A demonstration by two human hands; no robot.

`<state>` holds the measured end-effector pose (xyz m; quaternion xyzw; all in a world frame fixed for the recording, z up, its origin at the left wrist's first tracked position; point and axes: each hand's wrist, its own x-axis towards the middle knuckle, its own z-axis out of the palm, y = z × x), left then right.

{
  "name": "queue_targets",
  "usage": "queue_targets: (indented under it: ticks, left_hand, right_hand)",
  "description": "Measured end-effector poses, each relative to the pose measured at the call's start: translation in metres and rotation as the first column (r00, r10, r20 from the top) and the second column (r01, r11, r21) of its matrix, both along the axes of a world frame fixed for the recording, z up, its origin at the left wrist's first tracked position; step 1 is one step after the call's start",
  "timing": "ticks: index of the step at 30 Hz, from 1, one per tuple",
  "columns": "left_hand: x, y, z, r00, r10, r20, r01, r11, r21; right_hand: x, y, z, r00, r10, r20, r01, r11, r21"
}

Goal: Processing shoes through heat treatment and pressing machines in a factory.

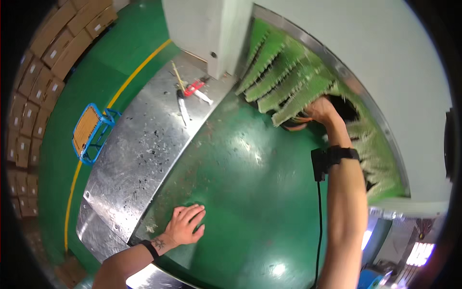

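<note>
Green fringed strips (284, 82), far right: light, floppy; right hand (321, 110) grasps ends. Left hand (185, 225) flat, fingers spread, on green worktop (250, 192).

My left hand (185, 224) lay flat, fingers spread, on the glossy green tabletop (250, 192) beside its scuffed metal border (139, 159). My right hand (321, 111) reached into the rows of green bristly strips (284, 77), fingers curled around one strip's end.
</note>
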<state>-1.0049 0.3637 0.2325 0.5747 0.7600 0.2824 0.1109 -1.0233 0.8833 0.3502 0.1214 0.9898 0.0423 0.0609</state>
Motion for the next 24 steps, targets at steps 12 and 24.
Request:
queue_targets:
  ticks: [12,24]
  left_hand:
    - [0.005,-0.043,0.009,0.987,0.118,-0.107,-0.122,0.992,-0.037]
    - [0.32,-0.055,0.241,-0.248,-0.225,0.942,0.348,0.887,0.303]
  right_hand:
    - [0.348,-0.432,0.027,0.226,-0.961,0.159,0.44,-0.045,-0.897]
    - [0.55,-0.658,0.226,-0.251,-0.967,0.033,0.512,-0.161,-0.844]
